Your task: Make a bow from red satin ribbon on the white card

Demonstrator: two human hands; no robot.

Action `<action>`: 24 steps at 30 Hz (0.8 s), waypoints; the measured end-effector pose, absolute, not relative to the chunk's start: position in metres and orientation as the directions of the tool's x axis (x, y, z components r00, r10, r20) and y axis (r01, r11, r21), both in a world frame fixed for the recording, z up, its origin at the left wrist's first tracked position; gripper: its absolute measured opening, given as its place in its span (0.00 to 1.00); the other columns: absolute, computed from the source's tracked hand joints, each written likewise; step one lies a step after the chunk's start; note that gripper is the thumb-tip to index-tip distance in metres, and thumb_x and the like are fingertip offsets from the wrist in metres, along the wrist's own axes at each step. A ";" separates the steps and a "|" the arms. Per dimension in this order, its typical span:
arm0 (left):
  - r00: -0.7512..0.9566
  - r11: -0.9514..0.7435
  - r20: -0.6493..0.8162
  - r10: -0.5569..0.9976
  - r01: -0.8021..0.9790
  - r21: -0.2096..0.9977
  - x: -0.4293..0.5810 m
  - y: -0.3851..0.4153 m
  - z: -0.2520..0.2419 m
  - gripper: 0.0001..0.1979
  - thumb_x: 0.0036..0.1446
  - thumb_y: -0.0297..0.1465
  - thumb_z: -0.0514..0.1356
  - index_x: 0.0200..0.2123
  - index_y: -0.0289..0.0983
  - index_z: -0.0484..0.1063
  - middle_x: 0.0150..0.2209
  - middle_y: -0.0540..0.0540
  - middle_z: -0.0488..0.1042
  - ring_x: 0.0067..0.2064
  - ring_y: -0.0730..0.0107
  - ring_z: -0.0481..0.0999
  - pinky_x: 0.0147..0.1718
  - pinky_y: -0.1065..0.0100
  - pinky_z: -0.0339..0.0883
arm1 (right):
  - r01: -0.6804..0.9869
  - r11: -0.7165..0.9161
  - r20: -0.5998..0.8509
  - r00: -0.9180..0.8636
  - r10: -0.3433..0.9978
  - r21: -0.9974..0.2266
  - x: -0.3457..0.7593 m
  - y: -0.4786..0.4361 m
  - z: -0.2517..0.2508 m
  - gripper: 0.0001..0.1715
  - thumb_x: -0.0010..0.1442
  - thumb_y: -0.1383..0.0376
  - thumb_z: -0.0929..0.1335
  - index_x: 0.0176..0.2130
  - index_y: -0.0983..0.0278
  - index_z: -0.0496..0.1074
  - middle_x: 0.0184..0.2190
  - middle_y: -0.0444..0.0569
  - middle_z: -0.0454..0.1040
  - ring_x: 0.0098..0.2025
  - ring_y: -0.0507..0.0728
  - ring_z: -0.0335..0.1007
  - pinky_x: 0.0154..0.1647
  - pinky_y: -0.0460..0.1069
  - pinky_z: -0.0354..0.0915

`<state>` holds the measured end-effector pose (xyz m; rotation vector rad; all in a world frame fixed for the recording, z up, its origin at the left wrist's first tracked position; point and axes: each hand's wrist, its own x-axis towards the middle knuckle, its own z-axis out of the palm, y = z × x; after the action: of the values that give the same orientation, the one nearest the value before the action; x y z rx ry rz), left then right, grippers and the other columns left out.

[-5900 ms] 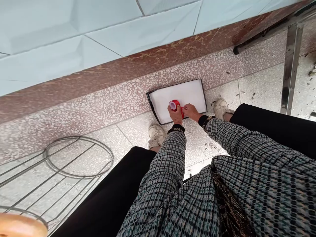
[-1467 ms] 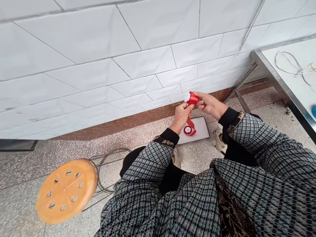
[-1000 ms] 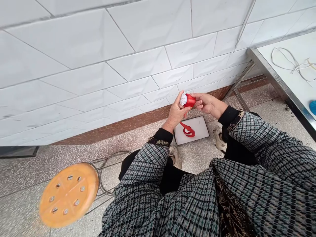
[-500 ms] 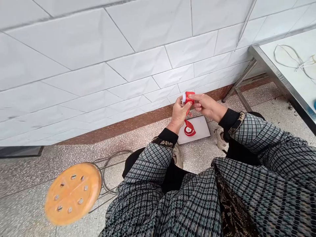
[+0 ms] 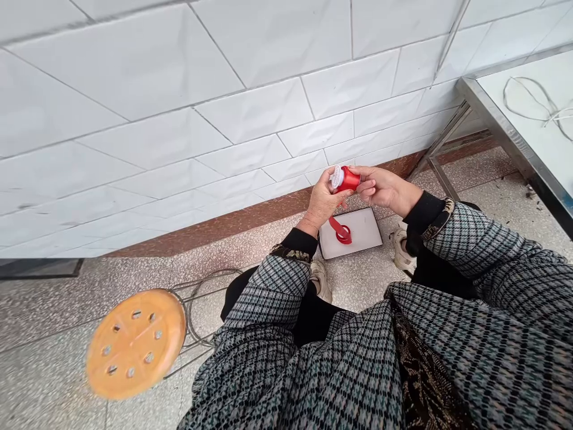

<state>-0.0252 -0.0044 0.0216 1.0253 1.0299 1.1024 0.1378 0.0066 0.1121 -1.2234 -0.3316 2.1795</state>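
The coat (image 5: pixel 349 364) has lots of little checks, black and grey with bits of green. Its sleeves (image 5: pixel 268 304) end in black cuffs (image 5: pixel 301 241) with gold squiggles (a bit fancy). Brown-black cloth with gold bits (image 5: pixel 427 370) peeks out in front. The trousers (image 5: pixel 313 316) are black, the shoes (image 5: pixel 403 248) cream. The left hand (image 5: pixel 323 200) and right hand (image 5: pixel 380 186) are bare.

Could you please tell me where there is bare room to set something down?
The white tray has room right of the red roll; floor shows bare between the shoes. It's crowded around the roll, where red ribbon trails down.
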 end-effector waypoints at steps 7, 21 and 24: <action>0.123 0.169 -0.143 0.982 -0.246 0.954 -0.020 -0.013 0.031 0.31 0.46 0.41 0.75 0.50 0.40 0.68 0.36 0.48 0.78 0.31 0.70 0.78 0.29 0.68 0.74 | -0.296 -0.570 -0.512 -0.255 0.821 -0.767 0.122 -0.009 0.098 0.14 0.70 0.71 0.69 0.31 0.66 0.70 0.17 0.38 0.62 0.16 0.43 0.49 0.14 0.39 0.45; 0.160 0.144 -0.107 0.981 -0.242 0.960 -0.020 -0.015 0.022 0.41 0.38 0.46 0.79 0.55 0.43 0.72 0.30 0.52 0.76 0.23 0.75 0.71 0.28 0.65 0.73 | -0.373 -0.752 -0.658 -0.368 0.657 -0.543 0.134 0.008 0.111 0.12 0.72 0.70 0.67 0.33 0.65 0.68 0.19 0.37 0.62 0.15 0.41 0.40 0.13 0.38 0.41; 0.156 0.156 -0.120 0.980 -0.245 0.957 -0.019 -0.017 0.024 0.38 0.37 0.48 0.79 0.51 0.42 0.74 0.26 0.54 0.74 0.22 0.76 0.69 0.29 0.63 0.75 | -0.331 -0.752 -0.645 -0.387 0.659 -0.569 0.135 0.008 0.111 0.12 0.71 0.69 0.69 0.33 0.64 0.68 0.19 0.37 0.62 0.15 0.42 0.40 0.12 0.38 0.41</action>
<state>-0.0193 -0.0166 0.0240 0.9825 0.9835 1.1186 0.1353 0.0079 0.1111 -1.2248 -0.4687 2.1559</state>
